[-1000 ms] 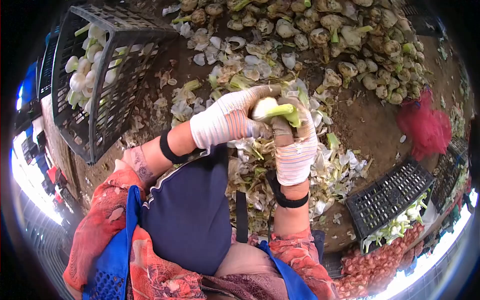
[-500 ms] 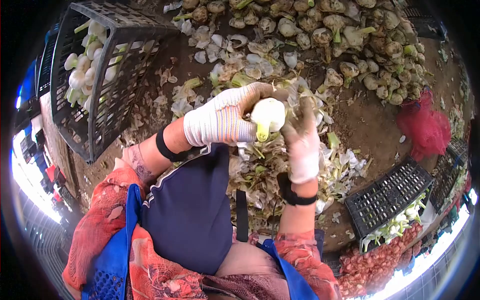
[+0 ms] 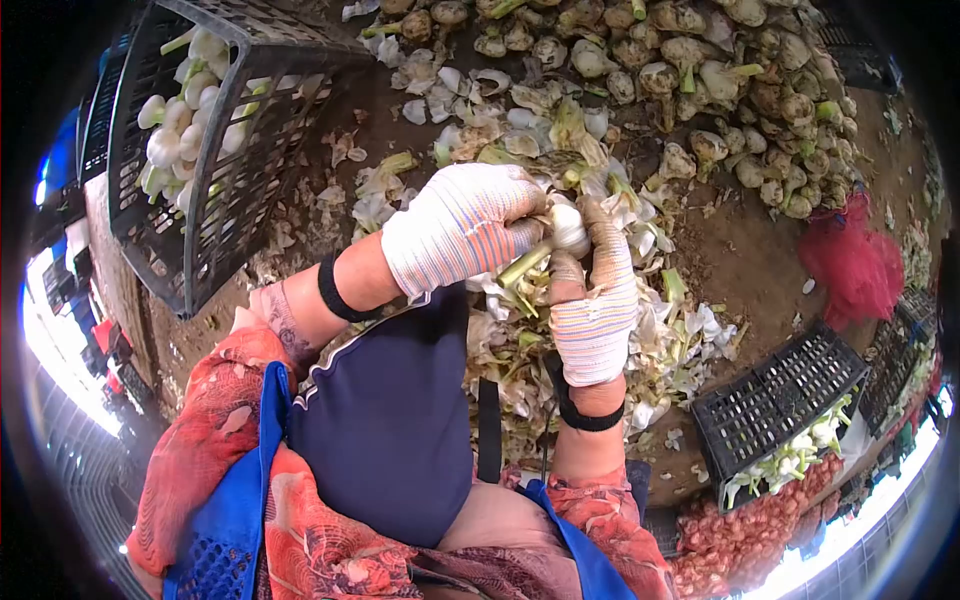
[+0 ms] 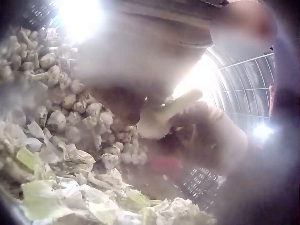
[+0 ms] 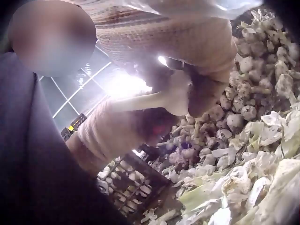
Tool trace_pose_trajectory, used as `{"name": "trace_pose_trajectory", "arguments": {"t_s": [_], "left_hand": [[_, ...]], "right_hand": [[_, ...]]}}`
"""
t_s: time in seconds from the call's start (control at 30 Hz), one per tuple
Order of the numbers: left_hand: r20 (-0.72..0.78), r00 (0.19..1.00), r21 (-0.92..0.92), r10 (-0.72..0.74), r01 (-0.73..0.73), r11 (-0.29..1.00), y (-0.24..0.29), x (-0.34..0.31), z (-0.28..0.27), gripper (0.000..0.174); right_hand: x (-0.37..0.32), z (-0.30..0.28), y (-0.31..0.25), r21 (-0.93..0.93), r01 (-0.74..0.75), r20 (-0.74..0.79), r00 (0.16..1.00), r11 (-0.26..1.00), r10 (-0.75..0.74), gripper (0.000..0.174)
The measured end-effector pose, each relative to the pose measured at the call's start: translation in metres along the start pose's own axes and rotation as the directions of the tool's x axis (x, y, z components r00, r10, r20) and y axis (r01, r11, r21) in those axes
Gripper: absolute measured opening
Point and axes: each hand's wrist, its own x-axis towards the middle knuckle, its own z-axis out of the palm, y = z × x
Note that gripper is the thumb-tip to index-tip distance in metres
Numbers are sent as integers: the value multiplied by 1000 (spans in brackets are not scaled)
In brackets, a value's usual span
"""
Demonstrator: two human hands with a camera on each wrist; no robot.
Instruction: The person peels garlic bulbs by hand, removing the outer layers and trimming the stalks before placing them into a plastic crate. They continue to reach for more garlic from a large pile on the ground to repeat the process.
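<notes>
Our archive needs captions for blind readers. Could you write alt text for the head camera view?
Two gloved hands, the left hand and right hand, hold a white bulb with a green stalk over a heap of peelings. Beyond lies a pile of unpeeled bulbs; a black crate of peeled ones stands to the person's left.

The left hand and right hand are in matt striped knit cloth gloves. The peeled garlic bulb looks smooth and shiny, the peels papery, unpeeled bulbs rough with dirt. The crates are black lattice plastic; red bag is mesh netting.
</notes>
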Motion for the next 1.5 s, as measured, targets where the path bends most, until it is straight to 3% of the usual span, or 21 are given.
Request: {"name": "trace_pose_trajectory", "arguments": {"t_s": [0.07,0.17,0.23,0.37,0.5,0.57,0.63,0.67,0.7,0.73,0.77,0.8,0.87,0.97,1.13,1.17,1.3,1.37,1.4,1.47,1.5], "left_hand": [[7,1000,63,14,-14,998,1,2,1,26],[18,996,89,-89,87,992,-2,8,3,22],[190,865,-590,-465,479,650,-7,7,4,23],[215,853,-774,-475,446,450,-22,-3,4,33],[123,894,-805,-432,344,484,-19,-2,13,29],[100,897,-809,-430,325,490,-11,2,10,30],[80,884,-661,-461,393,639,7,2,8,42],[-126,970,-433,-210,137,891,-2,1,16,47],[-190,982,-132,26,-52,990,-9,1,17,36],[-155,987,-95,30,-45,995,-10,-1,16,30],[-119,992,-59,32,-39,997,-9,-1,14,24],[-119,983,-397,-138,80,914,-13,-3,17,20],[-4,873,-763,-487,312,566,-11,0,6,14],[-35,678,-978,-735,129,166,-37,8,-1,21],[59,956,-883,-287,184,431,-18,-10,9,48],[-193,980,-444,-42,-49,895,-1,-7,5,44],[-270,931,-172,244,-296,940,-10,-3,14,25],[-192,969,18,157,-157,987,-8,-10,10,18],[-312,933,-56,182,-209,976,-12,-9,15,5],[-255,922,-417,-292,167,893,-27,-3,7,8],[-161,819,-668,-551,321,672,-28,2,-3,10]], "right_hand": [[-1,1,0,-48,14,17,1000,999,-13,48],[-2,7,-1,343,-224,43,974,912,223,49],[-2,8,-3,727,-390,190,905,565,380,50],[-1,2,9,808,-541,464,829,236,312,60],[4,15,-6,551,-482,325,876,681,357,71],[8,18,-15,636,-518,368,855,573,365,75],[6,22,-18,324,-399,89,916,858,392,73],[-2,30,10,316,-147,23,989,937,148,69],[1,40,10,660,-322,91,931,679,353,68],[1,36,10,261,-162,-6,986,952,169,67],[1,31,5,-205,41,-9,999,978,-44,66],[2,28,-1,191,-241,64,970,952,233,65],[2,17,-7,735,-519,320,833,437,452,65],[-3,8,1,887,-448,390,855,109,341,68],[-1,8,0,894,-448,418,855,30,305,67],[0,9,-1,891,-451,415,854,52,313,67],[3,18,-21,763,-518,296,812,386,504,68],[-2,18,-21,736,-489,244,837,469,490,66],[-5,16,-9,812,-478,332,850,335,408,64],[-11,15,-4,911,-412,395,891,30,224,59],[-11,15,-5,911,-411,394,892,31,222,59]]}}
